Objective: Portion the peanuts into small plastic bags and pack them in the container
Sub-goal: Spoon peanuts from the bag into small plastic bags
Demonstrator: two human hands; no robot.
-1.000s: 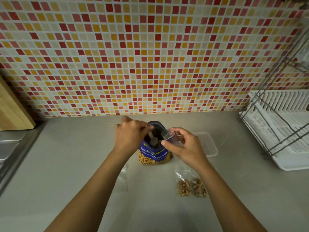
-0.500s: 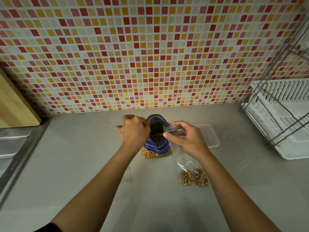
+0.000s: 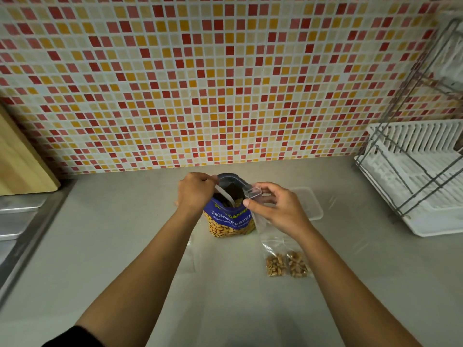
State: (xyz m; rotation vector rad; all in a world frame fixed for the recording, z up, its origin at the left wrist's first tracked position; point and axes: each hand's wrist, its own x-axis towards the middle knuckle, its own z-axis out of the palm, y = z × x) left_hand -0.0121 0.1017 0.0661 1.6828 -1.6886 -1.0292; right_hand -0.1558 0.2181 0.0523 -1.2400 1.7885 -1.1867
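1. You're in a kitchen, likely a home one.
2. Mosaic tiles (image 3: 225, 83) back your grey counter (image 3: 100, 234).
3. A dish rack (image 3: 413, 184) stands right; what looks like a sink (image 3: 15, 221) lies left.

Open blue peanut bag (image 3: 231, 219) upright, spoon (image 3: 225, 195) inside; empty small bag (image 3: 253, 192) at its mouth; two filled bags (image 3: 275, 265) and clear container (image 3: 313, 204) nearby.

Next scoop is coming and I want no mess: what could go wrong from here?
Peanuts may spill: the spoon in the left hand must reach the small bag, whose narrow mouth the right hand pinches open. The peanut bag stands upright and open; a snagged spoon could tip it.
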